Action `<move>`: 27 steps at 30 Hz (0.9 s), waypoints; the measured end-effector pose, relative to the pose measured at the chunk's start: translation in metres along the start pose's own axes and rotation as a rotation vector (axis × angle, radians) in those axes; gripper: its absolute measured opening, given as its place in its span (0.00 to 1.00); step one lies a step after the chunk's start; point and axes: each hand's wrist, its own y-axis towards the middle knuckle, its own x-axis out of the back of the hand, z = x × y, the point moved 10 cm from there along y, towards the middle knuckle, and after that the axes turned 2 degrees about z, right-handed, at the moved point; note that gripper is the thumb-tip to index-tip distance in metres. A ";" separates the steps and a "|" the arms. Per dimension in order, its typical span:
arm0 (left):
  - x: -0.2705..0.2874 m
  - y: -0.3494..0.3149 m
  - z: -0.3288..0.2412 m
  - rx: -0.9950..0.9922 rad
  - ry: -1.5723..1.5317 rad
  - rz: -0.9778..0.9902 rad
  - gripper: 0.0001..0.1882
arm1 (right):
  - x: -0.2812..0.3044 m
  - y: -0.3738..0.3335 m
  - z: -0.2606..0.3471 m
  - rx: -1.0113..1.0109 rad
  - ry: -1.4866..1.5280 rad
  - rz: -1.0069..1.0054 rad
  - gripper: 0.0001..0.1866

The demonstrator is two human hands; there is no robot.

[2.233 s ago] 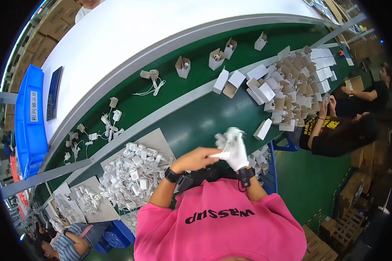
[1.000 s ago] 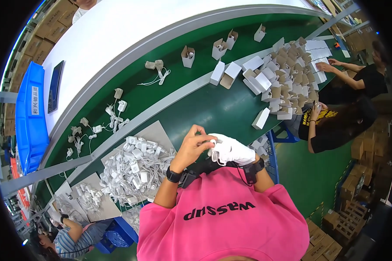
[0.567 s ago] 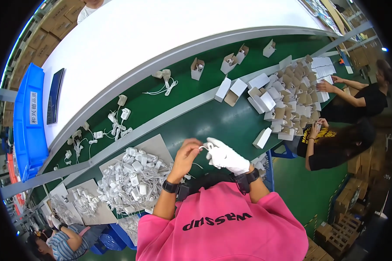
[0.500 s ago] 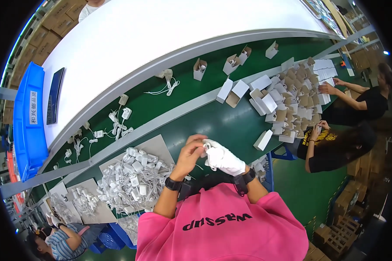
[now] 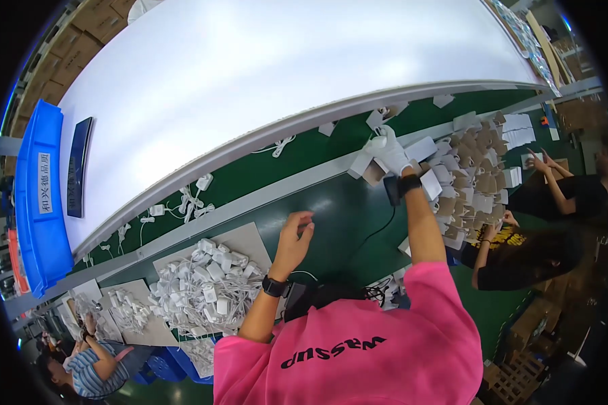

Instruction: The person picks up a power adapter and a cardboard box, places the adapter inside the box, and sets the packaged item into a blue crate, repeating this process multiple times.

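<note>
My right hand (image 5: pixel 390 154), in a white glove, reaches out over small white cartons (image 5: pixel 360 164) by the grey rail. Its fingers close around a small white item (image 5: pixel 375 143) whose kind I cannot make out. My left hand (image 5: pixel 294 241) is bare and hovers above the green table (image 5: pixel 344 216), its thumb apart from loosely bent fingers and nothing in it. To its left, white power adapters with cables (image 5: pixel 213 287) lie heaped on a cardboard sheet (image 5: pixel 243 243).
Many opened cartons (image 5: pixel 476 175) crowd the right side of the table, where two people work. Beyond the rail (image 5: pixel 250 199), a green strip holds more adapters (image 5: pixel 190 202) beneath a large white panel (image 5: pixel 284 54). A blue bin (image 5: pixel 44 202) stands at left; another person sits lower left.
My hands have parted: the right one moved forward and right to the cartons by the rail. My left hand stayed near its place, and its fingers have loosened.
</note>
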 end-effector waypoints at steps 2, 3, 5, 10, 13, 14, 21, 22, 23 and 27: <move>-0.004 -0.003 0.020 0.050 0.050 0.031 0.19 | -0.028 0.012 -0.027 0.088 -0.035 0.016 0.31; -0.008 -0.001 0.028 0.079 0.071 0.051 0.21 | -0.041 0.011 -0.032 0.164 -0.074 0.029 0.30; -0.010 0.009 0.026 -0.026 0.259 -0.051 0.24 | -0.071 -0.001 -0.037 0.154 -0.122 0.131 0.31; -0.006 -0.002 0.028 -0.216 0.839 -0.294 0.34 | -0.167 -0.127 0.099 0.379 -0.337 0.338 0.34; -0.011 0.001 0.052 -0.165 0.835 -0.188 0.37 | -0.183 -0.172 0.106 0.256 0.077 0.462 0.38; -0.011 0.001 0.068 -0.093 0.737 -0.089 0.37 | -0.181 -0.178 0.108 0.254 0.079 0.458 0.38; 0.000 -0.033 0.055 -0.116 0.591 -0.092 0.37 | -0.120 -0.221 0.098 0.001 0.390 0.287 0.47; 0.000 -0.037 0.054 -0.175 0.556 -0.100 0.37 | -0.120 -0.225 0.096 0.006 0.391 0.293 0.47; -0.003 -0.039 0.049 -0.240 0.515 -0.095 0.37 | -0.124 -0.231 0.092 0.049 0.318 0.338 0.47; -0.015 -0.047 0.049 -0.336 0.490 -0.044 0.37 | -0.141 -0.244 0.086 0.134 0.159 0.444 0.45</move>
